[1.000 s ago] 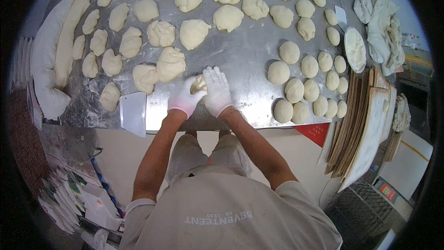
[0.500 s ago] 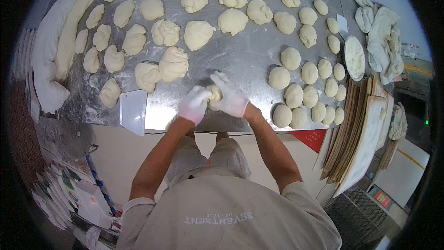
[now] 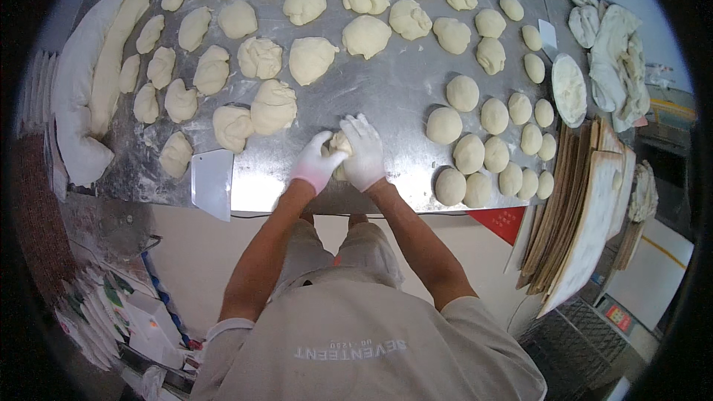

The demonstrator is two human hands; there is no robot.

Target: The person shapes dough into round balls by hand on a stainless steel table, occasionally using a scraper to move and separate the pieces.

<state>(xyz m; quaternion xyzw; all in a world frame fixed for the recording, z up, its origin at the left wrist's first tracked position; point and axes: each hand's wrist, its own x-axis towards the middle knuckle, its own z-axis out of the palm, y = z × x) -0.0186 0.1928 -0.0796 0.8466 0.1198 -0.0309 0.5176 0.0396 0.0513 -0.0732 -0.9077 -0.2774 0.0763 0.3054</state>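
Near the front edge of the metal table (image 3: 356,104), my gloved hands press together around a small piece of pale dough (image 3: 340,144). My left hand (image 3: 317,163) curls its fingers and thumb against the dough from the left. Cupped over its right side is my right hand (image 3: 362,152), its fingers long and close together. Most of the dough is hidden between the gloves. Beyond my left hand, two larger rough dough lumps (image 3: 273,108) touch each other. Several smooth round dough balls (image 3: 444,125) sit in loose rows to the right.
A white scraper (image 3: 212,184) overhangs the table's front edge at left. Many rough dough pieces cover the far side. Long dough under white cloth (image 3: 83,104) lies far left. At right stand a bowl of flour (image 3: 570,91), crumpled cloths (image 3: 618,59) and upright boards (image 3: 568,215).
My right hand has swung left and more upright, closing over the dough. My left hand has turned, its fingers now against the dough's upper left. The view has shifted slightly.
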